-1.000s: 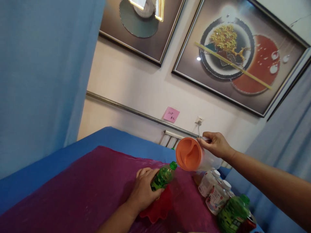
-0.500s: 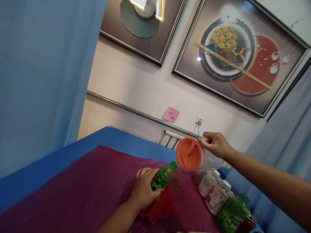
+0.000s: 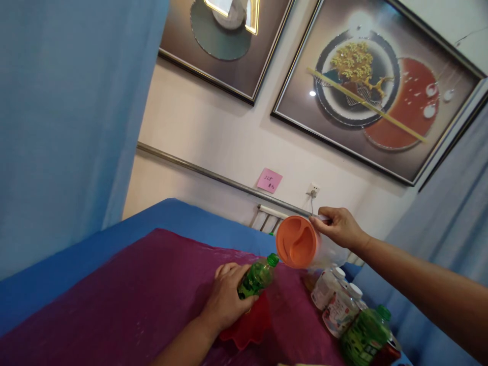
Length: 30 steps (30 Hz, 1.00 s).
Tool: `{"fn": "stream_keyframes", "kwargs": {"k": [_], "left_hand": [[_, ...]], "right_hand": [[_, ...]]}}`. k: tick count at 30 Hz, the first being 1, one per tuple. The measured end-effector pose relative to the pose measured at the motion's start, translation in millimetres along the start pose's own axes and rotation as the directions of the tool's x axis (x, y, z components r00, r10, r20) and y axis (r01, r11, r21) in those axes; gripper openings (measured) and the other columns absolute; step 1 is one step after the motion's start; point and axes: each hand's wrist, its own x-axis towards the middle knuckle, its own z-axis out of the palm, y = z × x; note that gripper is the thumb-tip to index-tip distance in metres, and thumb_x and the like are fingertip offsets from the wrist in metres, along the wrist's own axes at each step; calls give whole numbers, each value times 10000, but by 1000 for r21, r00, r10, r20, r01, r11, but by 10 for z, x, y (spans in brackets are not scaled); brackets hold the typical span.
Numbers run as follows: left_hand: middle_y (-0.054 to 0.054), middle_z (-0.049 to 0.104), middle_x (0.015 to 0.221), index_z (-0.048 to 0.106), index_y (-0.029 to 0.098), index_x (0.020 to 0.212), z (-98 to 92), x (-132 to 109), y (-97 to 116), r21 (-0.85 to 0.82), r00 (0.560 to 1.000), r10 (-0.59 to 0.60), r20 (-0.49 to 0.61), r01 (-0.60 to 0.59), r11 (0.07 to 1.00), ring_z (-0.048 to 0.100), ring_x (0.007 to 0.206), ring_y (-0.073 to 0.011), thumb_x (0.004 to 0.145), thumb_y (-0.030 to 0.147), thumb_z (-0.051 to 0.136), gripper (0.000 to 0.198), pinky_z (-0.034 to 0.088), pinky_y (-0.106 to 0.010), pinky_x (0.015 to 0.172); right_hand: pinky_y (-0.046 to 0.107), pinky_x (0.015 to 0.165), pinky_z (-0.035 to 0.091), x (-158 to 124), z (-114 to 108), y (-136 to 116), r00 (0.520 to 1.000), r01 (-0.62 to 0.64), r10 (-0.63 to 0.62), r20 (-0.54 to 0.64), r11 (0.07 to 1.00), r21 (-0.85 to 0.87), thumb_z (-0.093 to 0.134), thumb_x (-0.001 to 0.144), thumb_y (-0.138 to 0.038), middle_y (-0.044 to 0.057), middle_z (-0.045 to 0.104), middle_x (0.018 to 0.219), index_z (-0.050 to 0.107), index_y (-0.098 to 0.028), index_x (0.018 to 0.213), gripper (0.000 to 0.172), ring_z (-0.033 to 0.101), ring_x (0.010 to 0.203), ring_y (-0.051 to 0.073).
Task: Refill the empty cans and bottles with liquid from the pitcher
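My left hand (image 3: 225, 295) is wrapped round a green plastic bottle (image 3: 256, 278) with a green neck, which leans up to the right. Below the bottle lies a red wavy-edged dish (image 3: 247, 325), partly covered by my hand. My right hand (image 3: 339, 227) grips the handle of a clear pitcher (image 3: 328, 254) with an orange lid (image 3: 296, 242). The pitcher is tilted, its lid turned toward the bottle's mouth, and the two look close together. I cannot tell whether they touch or whether any liquid is flowing.
White-capped clear bottles (image 3: 340, 311), a larger green bottle (image 3: 366, 335) and a dark red can (image 3: 389, 352) stand at the right edge. A purple sheet (image 3: 114, 300) covers the blue table (image 3: 179, 216). Blue curtains (image 3: 68, 117) hang at the sides; a metal rail (image 3: 213, 175) runs along the wall.
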Motion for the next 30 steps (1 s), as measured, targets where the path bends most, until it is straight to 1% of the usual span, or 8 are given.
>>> {"fn": "stream_keyframes", "kwargs": {"k": [18, 30], "left_hand": [[-17, 707, 1093, 670, 305, 1176, -10, 4, 17, -3, 1000, 3, 4, -3, 1000, 550, 1109, -273, 610, 223, 811, 589, 345, -420, 1015], [-29, 710, 1110, 674, 302, 1174, -1, 1, 0, 2, 1000, -2, -2, 2, 1000, 560, 1121, -289, 598, 228, 812, 596, 354, -435, 1020]], "right_hand": [[254, 490, 224, -9, 20, 30, 1000, 3, -3, -2, 1000, 4, 546, 832, -541, -58, 281, 519, 310, -234, 558, 474, 281, 503, 98], [255, 494, 229, -9, 16, 18, 1000, 2, -2, 1, 1000, 9, 550, 834, -538, -58, 277, 525, 310, -233, 557, 476, 279, 513, 101]]}}
